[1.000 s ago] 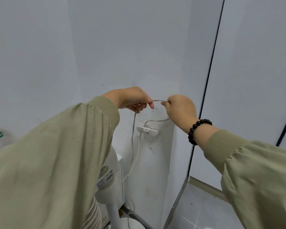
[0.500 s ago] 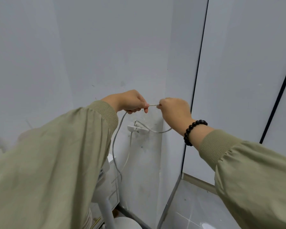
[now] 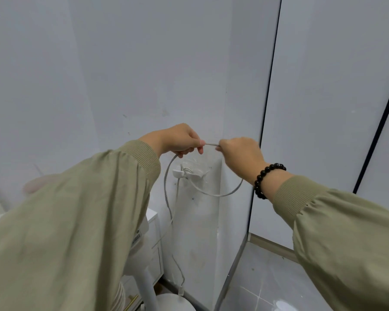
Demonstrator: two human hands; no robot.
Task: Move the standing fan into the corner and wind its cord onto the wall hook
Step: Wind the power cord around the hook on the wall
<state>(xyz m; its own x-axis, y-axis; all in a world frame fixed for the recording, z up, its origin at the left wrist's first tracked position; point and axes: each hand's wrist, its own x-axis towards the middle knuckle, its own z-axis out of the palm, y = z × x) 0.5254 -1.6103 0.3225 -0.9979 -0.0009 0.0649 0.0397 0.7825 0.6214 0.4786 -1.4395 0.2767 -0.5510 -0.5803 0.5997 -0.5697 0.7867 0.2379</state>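
a: position of the cord relative to the wall hook?
b: the cord (image 3: 211, 144) is held just above the wall hook (image 3: 189, 173). a short span runs roughly level, left to right, between the two hands. a slack loop runs from the hook out to its right and up toward the right hand. another strand drops from the left hand, past the hook's left side, toward the floor.
a: the hands?
b: the left hand (image 3: 180, 140) sits above the hook, slightly left of it, with thumb and curled fingers pinching the cord. the right hand (image 3: 240, 156) is above and to the right of the hook, fingers closed round the cord. i judge the left hand nearer the hook.
a: what does the next move turn on?
b: the hook lies directly below the held span. in my judgement the span must come down and over the hook to lay another turn.
a: the fan?
b: the standing fan (image 3: 147, 286) stands below the hook, beside the corner. only its pole and base show.
a: change from half a second back?
b: both hands grip as before, above the hook. the loop right of the hook now hangs lower and wider.
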